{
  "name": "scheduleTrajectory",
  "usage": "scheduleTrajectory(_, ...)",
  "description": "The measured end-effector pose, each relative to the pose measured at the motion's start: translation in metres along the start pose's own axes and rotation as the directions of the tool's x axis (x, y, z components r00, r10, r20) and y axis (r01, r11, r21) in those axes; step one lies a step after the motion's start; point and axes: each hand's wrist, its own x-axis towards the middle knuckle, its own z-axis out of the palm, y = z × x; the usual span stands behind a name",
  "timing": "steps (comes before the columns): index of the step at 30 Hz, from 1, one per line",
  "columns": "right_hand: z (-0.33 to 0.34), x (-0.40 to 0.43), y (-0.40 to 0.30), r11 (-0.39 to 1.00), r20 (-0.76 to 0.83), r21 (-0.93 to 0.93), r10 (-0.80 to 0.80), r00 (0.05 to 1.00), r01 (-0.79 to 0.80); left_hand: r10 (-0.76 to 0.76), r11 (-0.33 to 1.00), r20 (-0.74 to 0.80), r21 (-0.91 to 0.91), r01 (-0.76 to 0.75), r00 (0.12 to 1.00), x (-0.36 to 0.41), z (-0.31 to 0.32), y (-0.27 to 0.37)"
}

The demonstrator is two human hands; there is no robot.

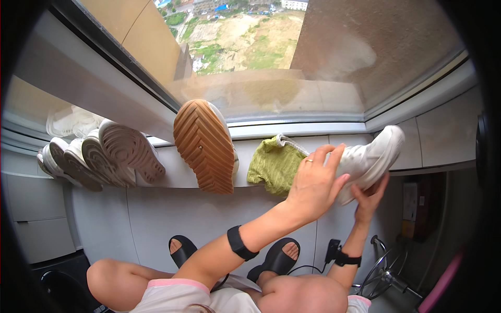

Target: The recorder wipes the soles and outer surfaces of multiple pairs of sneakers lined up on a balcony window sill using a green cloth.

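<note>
A white sneaker (pixel 368 156) is held at a tilt over the right part of the window ledge, its toe pointing up and right. From below, my right hand (pixel 368 201) grips it along the sole. My left hand (pixel 315 184), with a ring on one finger, is at the shoe's ankle end, thumb and fingers spread. Whether it grips the shoe there or only touches it, I cannot tell. Just left of that hand, a green cloth item with a pale edge (pixel 274 166) lies crumpled on the ledge, partly covered by the hand.
A shoe with a brown ridged sole (pixel 205 150) leans against the window frame (pixel 297 129). Farther left, several pale shoes (pixel 129 150) lean along the tiled ledge (pixel 166 156). At lower right stands a chrome metal fixture (pixel 385 276) beside a pink object (pixel 440 283).
</note>
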Motion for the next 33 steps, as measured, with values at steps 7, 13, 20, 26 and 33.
scheduleTrajectory(7, 0.001, 0.073, 0.007, 0.793, -0.157, -0.562, -0.381, 0.911, 0.234, -0.085, 0.995, -0.019, -0.056, 0.083, 0.996, -0.021, -0.017, -0.013)
scheduleTrajectory(13, 0.015, 0.068, 0.016, 0.748, -0.236, -0.606, -0.493, 0.837, 0.270, 0.197, 0.910, -0.522, 0.412, 0.043, 0.830, -0.046, -0.066, -0.036)
scheduleTrajectory(20, 0.031, 0.057, 0.019, 0.623, -0.133, -0.734, -0.524, 0.841, 0.271, 0.006, 0.827, -0.617, 0.446, 0.343, 0.787, -0.071, -0.099, -0.070)
scheduleTrajectory(26, 0.042, 0.048, 0.016, 0.710, -0.250, -0.677, -0.467, 0.848, 0.191, -0.260, 0.887, -0.587, 0.169, 0.430, 0.766, -0.070, -0.091, -0.075)
scheduleTrajectory(33, 0.047, 0.046, 0.012, 0.619, -0.201, -0.752, -0.543, 0.816, 0.227, -0.213, 0.886, -0.585, 0.223, 0.407, 0.783, -0.073, -0.092, -0.077)
